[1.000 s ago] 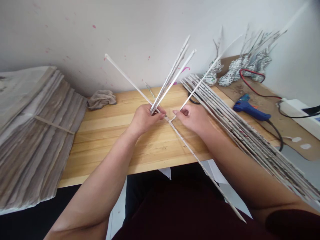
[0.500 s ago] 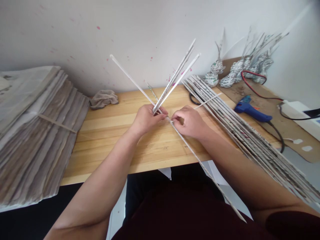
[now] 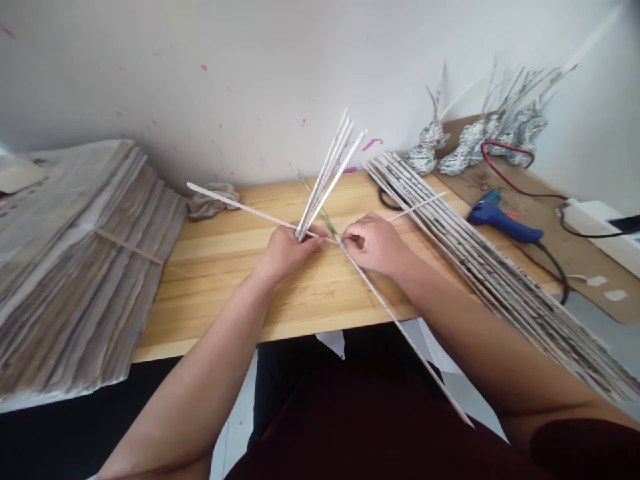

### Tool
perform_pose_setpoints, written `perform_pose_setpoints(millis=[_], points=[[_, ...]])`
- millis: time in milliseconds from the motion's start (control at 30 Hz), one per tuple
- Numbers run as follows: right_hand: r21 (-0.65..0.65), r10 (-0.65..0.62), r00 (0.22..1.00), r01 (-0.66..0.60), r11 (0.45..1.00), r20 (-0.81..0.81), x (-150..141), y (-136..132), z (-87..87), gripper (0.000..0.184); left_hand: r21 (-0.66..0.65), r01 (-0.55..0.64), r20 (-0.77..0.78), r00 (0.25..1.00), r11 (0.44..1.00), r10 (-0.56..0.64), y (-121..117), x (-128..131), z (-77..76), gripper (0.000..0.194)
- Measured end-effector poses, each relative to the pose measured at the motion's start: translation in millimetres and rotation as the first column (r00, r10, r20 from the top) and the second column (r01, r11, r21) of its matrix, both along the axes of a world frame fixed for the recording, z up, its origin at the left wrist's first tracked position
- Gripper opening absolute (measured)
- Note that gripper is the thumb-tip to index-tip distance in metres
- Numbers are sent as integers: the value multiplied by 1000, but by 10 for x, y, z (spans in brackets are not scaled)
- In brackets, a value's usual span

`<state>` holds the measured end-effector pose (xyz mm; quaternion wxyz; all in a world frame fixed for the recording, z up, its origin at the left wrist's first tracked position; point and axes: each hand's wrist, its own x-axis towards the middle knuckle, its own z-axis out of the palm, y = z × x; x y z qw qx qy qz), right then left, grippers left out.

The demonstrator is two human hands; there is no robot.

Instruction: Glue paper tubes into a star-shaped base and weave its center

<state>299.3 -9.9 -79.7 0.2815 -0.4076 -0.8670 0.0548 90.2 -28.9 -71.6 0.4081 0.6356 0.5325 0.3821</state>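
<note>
My left hand is closed around a small bundle of rolled newspaper sticks that fan up and away over the wooden table. One thin white stick juts out leftward from that grip. My right hand pinches a stick at the point where they cross. From there one end points right. A long stick runs from the crossing point down toward my lap.
A thick stack of folded newspapers fills the left side. A heap of rolled paper sticks lies along the right. A blue glue gun, cables, woven paper pieces and a crumpled cloth sit near the wall.
The white stick on the left has swung down from steeply raised to nearly flat. The bundle in my left hand has tilted lower, and both hands have stayed close together.
</note>
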Motion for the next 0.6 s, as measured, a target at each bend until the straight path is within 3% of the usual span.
perform_pose_setpoints(millis=[167,267,333,400,500,600], points=[[-17,-3,1000,3,1000,25,-8,6,6,15,-245,0,58,998,970,14,-219,-77,141,26],[-27,11,1000,-10,1000,27,-2,10,8,15,-325,117,112,990,939,-84,-430,-62,254,28],[-31,12,1000,-11,999,20,3,9,11,15,-207,157,108,985,966,-137,-515,7,291,28],[-34,5,1000,-4,999,14,8,5,16,14,19,90,15,996,996,-91,-513,95,274,27],[-43,-15,1000,15,999,1,11,0,19,15,337,34,-256,965,941,57,-379,183,156,26],[-57,-29,1000,29,998,2,13,-3,20,14,402,137,-492,866,905,87,-240,205,0,30]])
